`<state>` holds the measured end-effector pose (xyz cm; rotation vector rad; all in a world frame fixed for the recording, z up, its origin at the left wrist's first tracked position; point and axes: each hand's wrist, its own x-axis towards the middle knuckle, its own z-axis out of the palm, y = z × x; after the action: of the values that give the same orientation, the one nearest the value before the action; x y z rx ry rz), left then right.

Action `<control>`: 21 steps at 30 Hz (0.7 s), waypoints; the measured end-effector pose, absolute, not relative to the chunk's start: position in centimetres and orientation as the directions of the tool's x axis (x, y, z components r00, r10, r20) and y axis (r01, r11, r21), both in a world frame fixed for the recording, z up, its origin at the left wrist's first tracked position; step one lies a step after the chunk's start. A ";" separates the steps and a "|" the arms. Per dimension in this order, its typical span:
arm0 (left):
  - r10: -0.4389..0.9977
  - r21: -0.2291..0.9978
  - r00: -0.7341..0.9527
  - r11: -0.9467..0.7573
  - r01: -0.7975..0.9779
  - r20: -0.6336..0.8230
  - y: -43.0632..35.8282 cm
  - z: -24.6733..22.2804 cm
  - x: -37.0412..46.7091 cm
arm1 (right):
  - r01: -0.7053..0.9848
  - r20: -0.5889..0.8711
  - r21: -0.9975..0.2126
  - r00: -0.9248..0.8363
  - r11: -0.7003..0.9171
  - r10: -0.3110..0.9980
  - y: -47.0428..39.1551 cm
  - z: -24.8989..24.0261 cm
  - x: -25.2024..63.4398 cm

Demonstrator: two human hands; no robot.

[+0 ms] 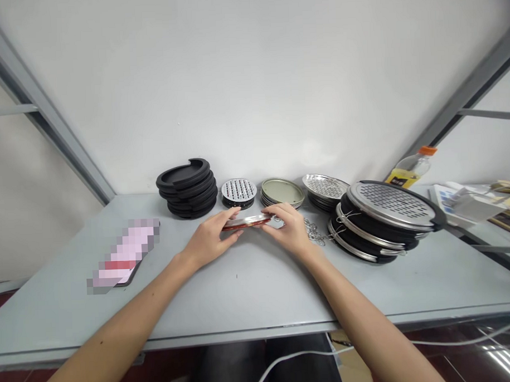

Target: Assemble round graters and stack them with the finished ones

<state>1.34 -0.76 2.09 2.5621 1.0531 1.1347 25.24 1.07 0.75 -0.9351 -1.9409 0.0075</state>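
My left hand (210, 237) and my right hand (288, 226) grip opposite ends of a thin, round metal disc (248, 221) above the middle of the table. It is seen nearly edge-on, with a silvery rim on top and a reddish band below; its faces are mostly hidden. Just behind it stand a small stack topped by a slotted metal grater plate (239, 189) and a pile of greenish metal plates (282, 191). Loose wire clips (315, 231) lie right of my right hand.
Black ring-shaped pieces (188, 190) are piled at back left. Perforated metal discs (325, 186) and assembled black-rimmed graters (385, 220) are stacked on the right. A phone (129, 256) lies at left; an orange-capped bottle (411, 167) stands at back right, before metal frame posts.
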 end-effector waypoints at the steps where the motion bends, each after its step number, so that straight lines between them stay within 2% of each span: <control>1: 0.644 0.388 0.488 -0.755 0.529 0.589 -0.6 2.0 1.3 | 0.596 0.741 -0.379 -0.263 0.708 0.617 1.1 0.8 25.3; 6: 0.515 0.312 0.581 -0.853 0.418 0.630 0.2 1.3 0.9 | 0.586 0.629 -0.441 -0.339 0.680 0.700 2.0 0.5 25.9; 10: 0.448 0.314 0.669 -0.894 0.320 0.594 0.5 1.2 0.8 | 0.531 0.572 -0.418 -0.477 0.737 0.668 3.0 -0.2 26.5; 12: 0.471 0.326 0.683 -0.882 0.341 0.559 0.4 1.3 0.7 | 0.526 0.562 -0.403 -0.503 0.749 0.656 3.1 -0.4 26.7; 18: 0.673 0.325 0.590 -0.736 0.593 0.446 0.0 2.0 0.5 | 0.609 0.550 -0.343 -0.488 0.716 0.678 3.0 -0.6 26.7; 21: 0.727 0.353 0.571 -0.685 0.637 0.381 -0.1 2.0 0.5 | 0.643 0.566 -0.308 -0.468 0.701 0.679 2.7 -0.3 26.6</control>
<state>0.51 -0.14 2.02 2.6245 1.1512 0.7583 26.59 2.73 -0.32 -1.0033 -2.2266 0.0671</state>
